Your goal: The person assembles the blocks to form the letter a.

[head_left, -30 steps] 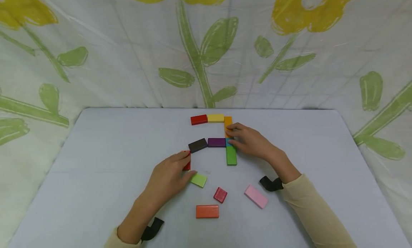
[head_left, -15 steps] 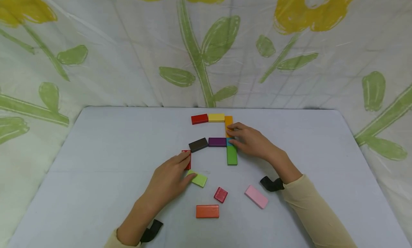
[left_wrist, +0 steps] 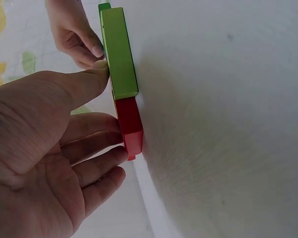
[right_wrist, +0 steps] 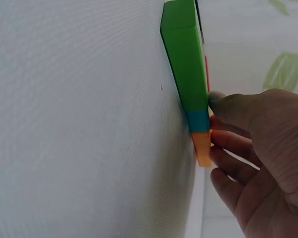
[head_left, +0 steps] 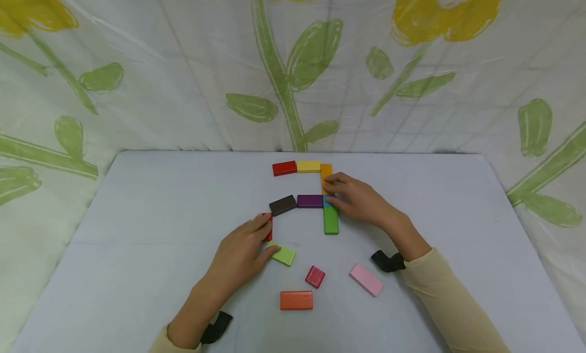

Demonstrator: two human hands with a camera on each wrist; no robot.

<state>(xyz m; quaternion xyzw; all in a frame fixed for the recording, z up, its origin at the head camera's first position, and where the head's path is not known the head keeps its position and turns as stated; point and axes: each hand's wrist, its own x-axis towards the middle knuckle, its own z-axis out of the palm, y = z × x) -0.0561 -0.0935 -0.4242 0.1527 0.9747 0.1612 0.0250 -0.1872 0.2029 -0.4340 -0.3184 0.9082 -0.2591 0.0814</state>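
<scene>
My left hand (head_left: 240, 256) lies over a red block (head_left: 270, 234), its fingertips touching it. Its thumb rests on a light green block (head_left: 286, 255), which adjoins the red one in the left wrist view. My right hand (head_left: 361, 203) touches an orange block (head_left: 326, 171) with its fingertips, while the thumb lies at a small blue block (right_wrist: 198, 121) above the green block (right_wrist: 185, 64). Between the hands, a dark block (head_left: 283, 205) and a purple block (head_left: 310, 201) reach toward the blue one. A yellow block (head_left: 309, 166) and another red block (head_left: 285, 168) continue from the orange one's far end.
Nearer the front of the white table (head_left: 137, 231) lie a pink block (head_left: 366, 280), a small crimson block (head_left: 315, 276) and an orange-red block (head_left: 296, 300). Black curved pieces (head_left: 388, 261) sit at both wrists. A flower-painted sheet (head_left: 192, 88) hangs behind the table.
</scene>
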